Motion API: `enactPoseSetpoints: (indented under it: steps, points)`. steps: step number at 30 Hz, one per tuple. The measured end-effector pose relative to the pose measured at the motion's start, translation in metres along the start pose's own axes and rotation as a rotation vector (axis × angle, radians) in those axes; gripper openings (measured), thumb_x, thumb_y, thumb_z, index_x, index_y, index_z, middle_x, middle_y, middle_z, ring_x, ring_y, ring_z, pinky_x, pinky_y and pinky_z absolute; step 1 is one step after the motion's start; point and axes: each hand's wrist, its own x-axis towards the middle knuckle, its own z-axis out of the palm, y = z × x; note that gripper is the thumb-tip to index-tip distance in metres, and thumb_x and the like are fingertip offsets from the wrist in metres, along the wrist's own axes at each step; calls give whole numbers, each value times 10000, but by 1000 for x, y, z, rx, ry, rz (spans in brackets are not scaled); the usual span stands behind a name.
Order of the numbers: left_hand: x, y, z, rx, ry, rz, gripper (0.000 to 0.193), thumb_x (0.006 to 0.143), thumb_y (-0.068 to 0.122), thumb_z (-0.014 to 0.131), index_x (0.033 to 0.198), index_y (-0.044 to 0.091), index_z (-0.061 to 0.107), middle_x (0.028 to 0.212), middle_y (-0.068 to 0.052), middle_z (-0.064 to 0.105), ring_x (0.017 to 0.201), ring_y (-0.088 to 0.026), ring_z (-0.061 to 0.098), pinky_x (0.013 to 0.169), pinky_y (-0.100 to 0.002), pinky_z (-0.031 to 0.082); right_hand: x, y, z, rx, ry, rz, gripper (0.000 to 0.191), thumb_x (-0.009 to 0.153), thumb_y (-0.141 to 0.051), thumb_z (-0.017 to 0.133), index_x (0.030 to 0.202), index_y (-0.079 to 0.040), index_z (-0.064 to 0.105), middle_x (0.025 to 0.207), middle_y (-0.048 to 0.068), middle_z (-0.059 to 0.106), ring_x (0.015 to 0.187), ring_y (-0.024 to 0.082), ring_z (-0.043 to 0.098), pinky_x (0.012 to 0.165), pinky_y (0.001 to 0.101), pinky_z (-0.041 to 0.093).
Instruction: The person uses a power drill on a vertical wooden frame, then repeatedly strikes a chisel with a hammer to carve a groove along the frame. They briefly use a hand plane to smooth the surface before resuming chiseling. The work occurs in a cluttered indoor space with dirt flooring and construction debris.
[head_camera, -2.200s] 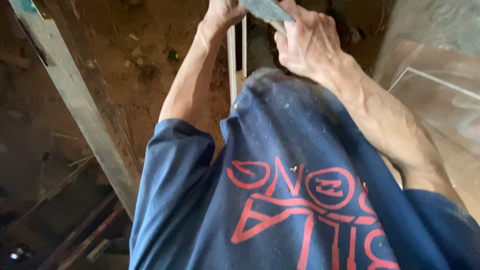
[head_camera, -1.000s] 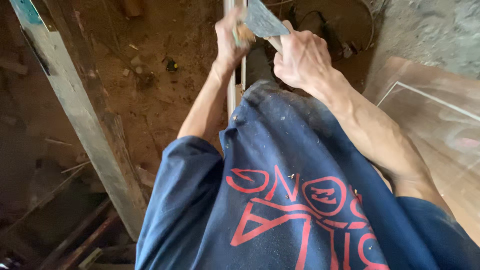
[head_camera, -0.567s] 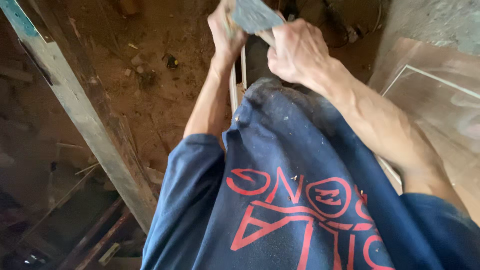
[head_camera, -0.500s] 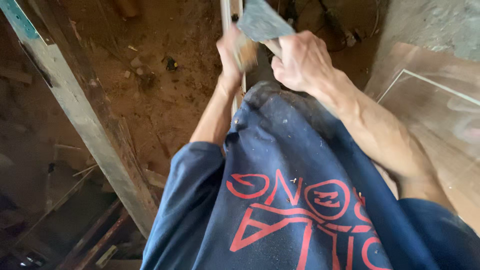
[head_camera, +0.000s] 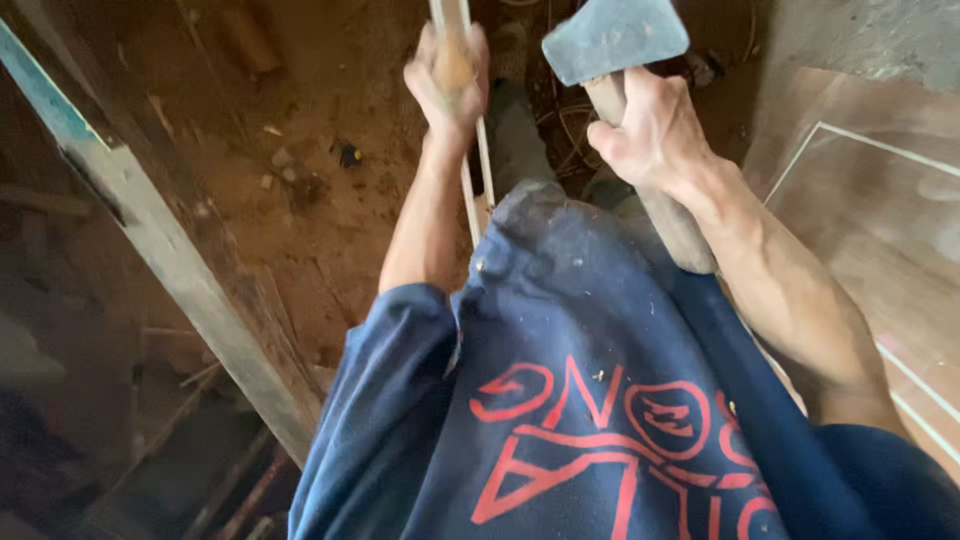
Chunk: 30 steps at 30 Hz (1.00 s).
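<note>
My right hand (head_camera: 650, 130) grips the wooden handle of a hatchet just below its grey steel head (head_camera: 612, 38), which is raised at the top of the view. My left hand (head_camera: 448, 80) is closed around a thin pale wooden stick (head_camera: 475, 180) that stands upright and runs down toward my shirt. The hatchet head is to the right of the stick, a little apart from it. My dark blue shirt (head_camera: 600, 400) with red print fills the lower half of the view and hides my legs.
Reddish dirt ground (head_camera: 300, 150) with small debris lies below. A long weathered plank (head_camera: 170, 260) slants across the left. A brown plywood sheet (head_camera: 880, 200) with pale lines lies at the right. Loose sticks lie at lower left.
Both hands have moved lower and clearer into view. The hatchet head has risen and shifted right, away from the stick, while my left hand keeps its hold on the stick.
</note>
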Motion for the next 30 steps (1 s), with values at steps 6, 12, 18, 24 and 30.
enactPoseSetpoints:
  steps: [6,12,18,24,30]
  points:
    - [-22,-56,3,-450,174,-521,159,897,69,759,923,-25,634,775,-73,684,609,-160,633,555,-296,495,-13,2,1,-32,-47,18,436,870,-191,694,1158,115,577,924,346,678,860,505,680,785,530,562]
    - [-20,-68,13,-221,94,-633,142,894,70,751,897,-4,630,757,-70,672,613,-168,604,591,-314,483,-15,4,-2,-60,-57,-6,429,845,-169,715,1099,146,574,936,364,655,835,514,676,760,525,570]
    - [9,-46,11,-102,39,-138,127,883,71,730,821,7,639,712,-91,671,596,-196,562,621,-360,497,-8,9,-6,-20,-97,151,440,858,-136,689,1159,150,544,943,305,673,841,424,722,772,468,607]
    - [47,-1,19,99,-62,-742,134,800,78,707,753,13,600,677,-95,647,626,-227,555,680,-456,522,-4,4,-16,27,-92,99,576,818,-119,704,1292,151,519,972,311,679,877,424,709,818,469,592]
    - [54,32,-33,-78,-201,-394,162,785,158,635,904,50,617,763,-73,609,645,-221,550,616,-376,472,-6,-1,-17,34,-201,324,504,824,-173,687,1222,108,558,1060,311,688,949,415,721,856,456,590]
